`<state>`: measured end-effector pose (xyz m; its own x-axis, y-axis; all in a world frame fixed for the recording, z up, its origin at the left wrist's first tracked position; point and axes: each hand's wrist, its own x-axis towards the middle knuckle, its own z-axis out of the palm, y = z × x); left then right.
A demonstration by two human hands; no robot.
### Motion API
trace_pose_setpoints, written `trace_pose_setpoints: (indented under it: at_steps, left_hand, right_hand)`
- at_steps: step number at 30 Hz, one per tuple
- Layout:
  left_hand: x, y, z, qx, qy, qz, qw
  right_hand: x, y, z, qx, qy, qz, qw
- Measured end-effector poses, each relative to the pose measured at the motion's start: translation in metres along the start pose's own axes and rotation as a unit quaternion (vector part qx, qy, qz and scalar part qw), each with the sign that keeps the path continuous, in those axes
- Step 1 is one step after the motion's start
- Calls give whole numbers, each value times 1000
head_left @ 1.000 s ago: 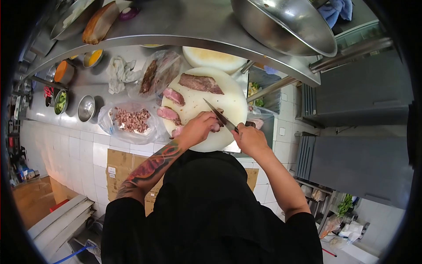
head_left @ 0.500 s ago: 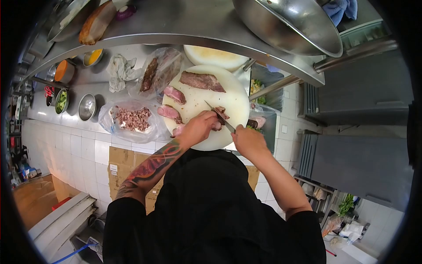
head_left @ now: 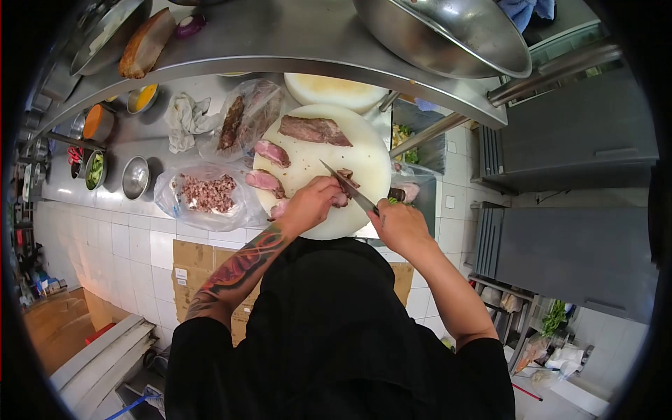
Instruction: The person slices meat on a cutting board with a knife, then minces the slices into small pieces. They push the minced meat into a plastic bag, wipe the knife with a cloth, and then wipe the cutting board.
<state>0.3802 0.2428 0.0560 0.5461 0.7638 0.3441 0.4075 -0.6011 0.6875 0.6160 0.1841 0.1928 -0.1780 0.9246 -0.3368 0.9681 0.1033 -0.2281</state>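
On the round white cutting board my left hand is closed, its fingertips pressing a small piece of meat. My right hand grips the handle of a knife. Its blade slants up and left across the meat, close to my left fingertips. Some darker cut meat shows just beyond the blade. A long browned slab of meat lies at the board's far side. Pink-faced chunks of meat sit along the left edge, one partly covered by my left wrist.
Left of the board lies a plastic bag of diced meat, with another bag of meat behind it. A metal bowl and a crumpled cloth stand farther left. A steel shelf overhangs the back, carrying a large metal bowl.
The camera view has shifted slightly. The knife blade now stands a little more upright over the meat; both hands keep nearly the same places.
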Motion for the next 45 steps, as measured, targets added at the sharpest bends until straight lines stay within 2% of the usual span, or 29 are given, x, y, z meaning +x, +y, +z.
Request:
trace_pose_setpoints:
  at_steps: [5, 11, 17, 20, 23, 25, 32, 34, 37, 41, 43, 45]
  left_hand:
    - [2, -3, 3, 10, 9, 8, 1000]
    - [2, -4, 3, -3, 9, -4, 1000]
    - [4, -7, 5, -1, 4, -17, 1000]
    - [3, -6, 5, 0, 0, -23, 1000]
    - [2, -6, 6, -4, -2, -21, 1000]
    - [5, -9, 6, -5, -4, -15, 1000]
    - [8, 2, -19, -16, -5, -10, 1000]
    - [6, 4, -26, -2, -4, -7, 1000]
    - [-4, 10, -28, 43, -17, -39, 998]
    - [-12, 7, -17, 65, -29, -8, 997]
    - [-12, 4, -11, 82, -31, -5, 996]
    - [-11, 3, -11, 98, -19, 12, 995]
  right_hand:
    - [0, 3, 5, -13, 2, -9, 1000]
    - [13, 1, -6, -11, -47, -6, 999]
    - [25, -1, 0, -4, -92, 17, 996]
    - [30, -3, 17, 5, -86, 62, 994]
    - [24, 9, 26, 28, -65, 80, 994]
    - [18, 27, 35, 47, -36, 30, 998]
    - [-16, 32, 69, 188, 91, -10, 978]
    - [-20, 29, 69, 150, 100, -3, 984]
    - [-21, 24, 57, 165, 109, -3, 980]
    - [-22, 1, 27, 112, 102, -22, 988]
    - [-22, -9, 21, 24, 95, -39, 994]
    - [-19, -11, 21, 23, 77, -44, 996]
